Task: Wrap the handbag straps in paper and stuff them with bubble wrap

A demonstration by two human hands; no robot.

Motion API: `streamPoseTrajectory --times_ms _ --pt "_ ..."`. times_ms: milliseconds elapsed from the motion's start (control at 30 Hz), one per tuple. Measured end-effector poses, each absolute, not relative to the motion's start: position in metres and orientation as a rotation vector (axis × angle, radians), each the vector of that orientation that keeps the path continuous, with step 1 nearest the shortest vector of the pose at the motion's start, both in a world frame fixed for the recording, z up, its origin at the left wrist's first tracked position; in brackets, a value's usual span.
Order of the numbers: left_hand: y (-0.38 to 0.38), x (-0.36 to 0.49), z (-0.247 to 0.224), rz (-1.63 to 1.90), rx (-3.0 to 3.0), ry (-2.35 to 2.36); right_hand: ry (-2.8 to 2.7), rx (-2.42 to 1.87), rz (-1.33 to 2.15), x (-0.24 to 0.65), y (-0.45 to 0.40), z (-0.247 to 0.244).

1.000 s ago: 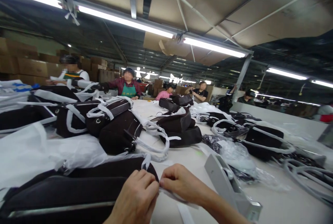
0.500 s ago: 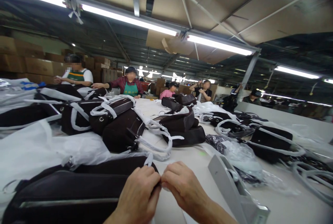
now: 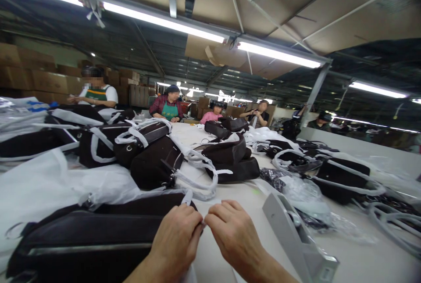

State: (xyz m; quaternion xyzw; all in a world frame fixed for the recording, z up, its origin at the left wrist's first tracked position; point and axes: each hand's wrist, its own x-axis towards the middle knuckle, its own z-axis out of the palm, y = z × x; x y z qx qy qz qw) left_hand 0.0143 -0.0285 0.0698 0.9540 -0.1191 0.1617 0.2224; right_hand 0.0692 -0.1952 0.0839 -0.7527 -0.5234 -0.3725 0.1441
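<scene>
Lower centre, your left hand (image 3: 179, 234) and right hand (image 3: 235, 234) have fingertips pinched together beside the bag (image 3: 98, 230) at lower left; what they pinch is hidden. White wrap (image 3: 187, 198) is already at that end; what remains is unclear.

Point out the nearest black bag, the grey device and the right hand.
Black bag (image 3: 98, 230): head view, dark front panel.
Grey device (image 3: 285, 230): head view, flat side face.
Right hand (image 3: 234, 232): head view, back of the hand.
</scene>
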Motion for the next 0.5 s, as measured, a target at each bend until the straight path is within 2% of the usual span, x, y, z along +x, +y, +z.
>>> streamPoseTrajectory --times_ms 200,367,500 --pt "-0.020 0.017 0.076 0.316 2.589 -0.242 -1.898 -1.943 -1.054 0.086 -0.201 0.085" --pt "-0.014 0.014 0.078 0.284 2.543 -0.339 -1.780 -2.080 -0.881 0.094 -0.204 0.068" --pt "-0.009 0.002 0.085 0.244 2.536 -0.434 -1.680 -2.030 -0.704 0.094 -0.201 0.063"
